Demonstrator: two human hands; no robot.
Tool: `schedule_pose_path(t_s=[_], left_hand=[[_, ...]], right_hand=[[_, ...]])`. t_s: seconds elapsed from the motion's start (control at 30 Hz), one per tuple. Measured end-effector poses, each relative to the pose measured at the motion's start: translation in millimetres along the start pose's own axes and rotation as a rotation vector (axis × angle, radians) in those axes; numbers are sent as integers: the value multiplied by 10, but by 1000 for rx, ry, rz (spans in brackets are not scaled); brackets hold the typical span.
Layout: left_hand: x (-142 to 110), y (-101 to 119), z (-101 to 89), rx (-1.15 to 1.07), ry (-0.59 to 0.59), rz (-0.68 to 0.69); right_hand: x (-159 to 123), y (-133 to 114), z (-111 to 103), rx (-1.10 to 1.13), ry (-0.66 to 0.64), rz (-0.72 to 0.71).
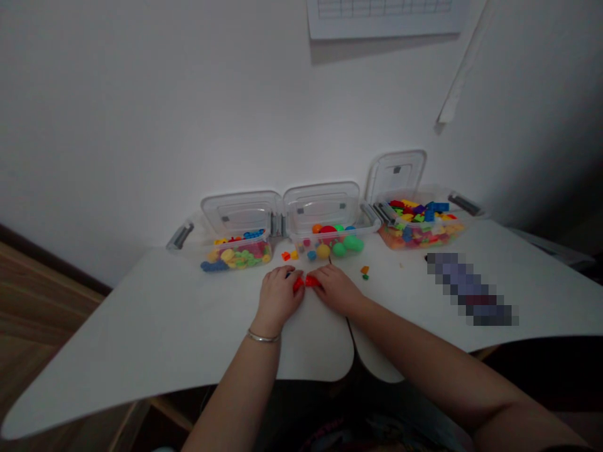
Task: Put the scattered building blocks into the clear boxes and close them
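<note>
Close together over the white table, my two hands each grip a small red piece. My left hand [279, 294], with a silver bangle at its wrist, is closed on one red plastic piece [298, 285]; a dark blue bit shows by its fingers. The fingers of my right hand [338, 290] are closed round another red plastic piece [311, 280]. A narrow gap parts the two pieces, and my fingers cover much of both. Just beyond lie a small orange-red block [286, 256] and a yellow block [294, 255].
Three clear boxes with raised lids line the wall: a left box [238, 254], a middle box [330, 245] and a right box [419, 229], holding colourful toy pieces. An orange piece [364, 269] lies right of my hands. A pixelated object [471, 290] rests farther right.
</note>
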State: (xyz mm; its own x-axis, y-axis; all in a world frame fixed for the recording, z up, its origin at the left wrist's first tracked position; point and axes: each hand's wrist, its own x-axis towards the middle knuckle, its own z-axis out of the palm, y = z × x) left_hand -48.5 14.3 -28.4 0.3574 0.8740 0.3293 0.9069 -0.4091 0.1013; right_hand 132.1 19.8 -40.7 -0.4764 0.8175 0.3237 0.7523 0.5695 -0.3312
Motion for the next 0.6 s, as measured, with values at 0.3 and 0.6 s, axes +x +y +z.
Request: schedule_pose_path(t_s=[0.3,0.6], left_hand=[[-43,47,-3,133,68,-85],[-17,16,-19,111,45,-61]], right_hand=[[-284,-114,-143,124,-71,-49],[-276,489,-807,197,645,146]])
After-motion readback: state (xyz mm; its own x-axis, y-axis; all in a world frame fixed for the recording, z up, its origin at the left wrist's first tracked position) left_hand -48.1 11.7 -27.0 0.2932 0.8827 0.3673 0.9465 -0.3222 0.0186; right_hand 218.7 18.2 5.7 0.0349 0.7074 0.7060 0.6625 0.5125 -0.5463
